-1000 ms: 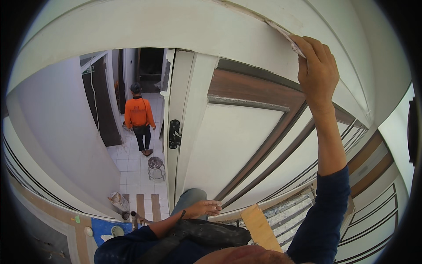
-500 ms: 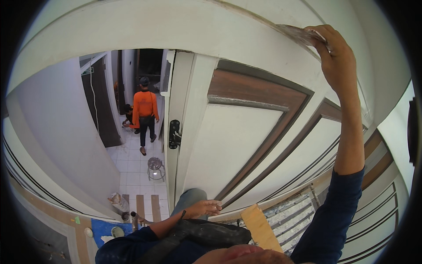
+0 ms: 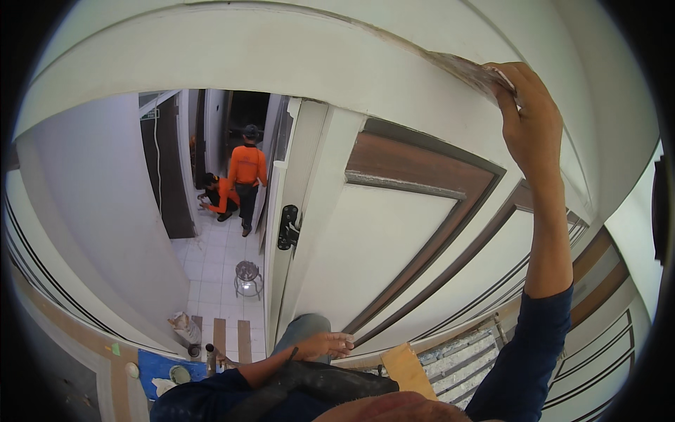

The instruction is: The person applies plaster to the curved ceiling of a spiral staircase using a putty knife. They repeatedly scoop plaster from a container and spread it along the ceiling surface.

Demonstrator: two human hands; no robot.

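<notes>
- White lintel point(image 3: 281, 60) runs above a panelled door point(image 3: 394, 225).
- Left hand point(image 3: 329, 344): low, beside the black bag point(image 3: 316, 383); whether it grips anything cannot be told.
- Right hand point(image 3: 533, 116): raised, pinching a thin mottled sheet point(image 3: 464, 72) between thumb and fingers, along the lintel's upper edge.
- Handling: the sheet is probably light and somewhat flexible; best held by its near edge, far end free.
- Beyond: round stool point(image 3: 247, 271), then crouching worker point(image 3: 225, 197) and standing worker point(image 3: 247, 167).

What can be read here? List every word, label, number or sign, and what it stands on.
Small green rectangular sign near the top of the dark-brown door: too small to read.
Orange long-sleeved shirt on the standing person: faint marks, too blurred to read.
Nothing else legible.
</notes>
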